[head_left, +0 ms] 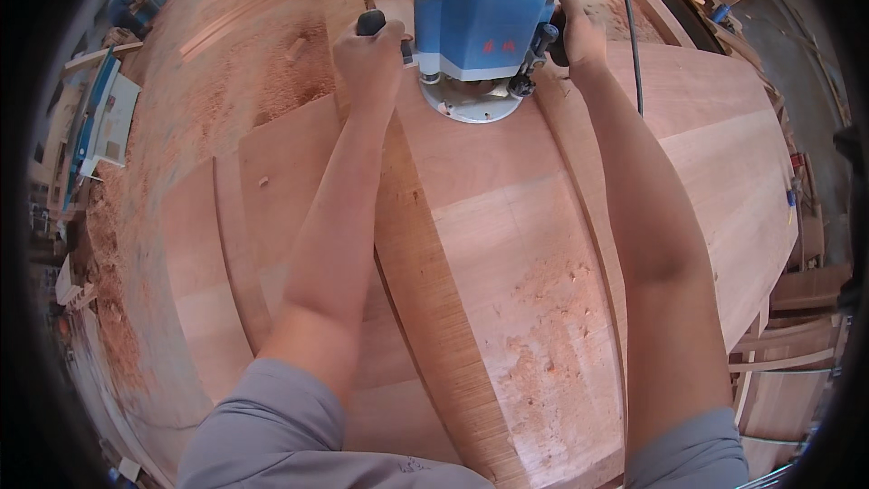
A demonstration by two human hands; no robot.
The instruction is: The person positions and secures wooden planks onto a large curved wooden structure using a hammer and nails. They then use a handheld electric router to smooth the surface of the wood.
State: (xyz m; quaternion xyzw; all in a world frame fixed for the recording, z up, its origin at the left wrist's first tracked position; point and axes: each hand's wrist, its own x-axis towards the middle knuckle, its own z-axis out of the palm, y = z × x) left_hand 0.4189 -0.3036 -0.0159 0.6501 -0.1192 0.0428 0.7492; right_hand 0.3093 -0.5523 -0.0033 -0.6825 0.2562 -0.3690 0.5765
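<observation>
Clearly cropped: blue router (493,14) | handle (558,43) under right grip (585,34): partly hidden

Clearance extends between the forearms (665,226) above the pale panel (507,217), flanked by two wooden strips (430,299). The blue router (498,23) obstructs the far end; a black cable (632,27) borders the right hand (584,34).

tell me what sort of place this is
Most likely a woodworking shop: the left hand and right hand grip a blue router above a broad wooden panel, and sawdust lies scattered about.
</observation>
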